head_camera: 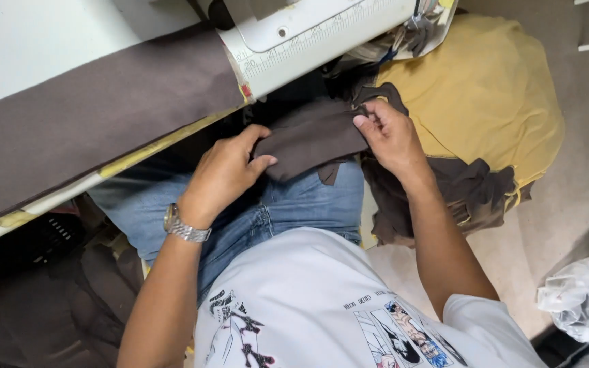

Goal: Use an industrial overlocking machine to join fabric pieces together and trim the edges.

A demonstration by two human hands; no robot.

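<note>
I see both hands pinching one brown fabric piece [311, 140] over the lap — left hand [223, 174], right hand [390, 133] — fingers clamped on it.

hands: left [223, 174], right [390, 133] | pinching brown fabric piece [311, 140] | over lap

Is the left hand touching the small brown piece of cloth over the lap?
Touching. The head view shows the left hand pinching one end of the brown cloth, thumb on top, while the right hand grips the other end.
</note>
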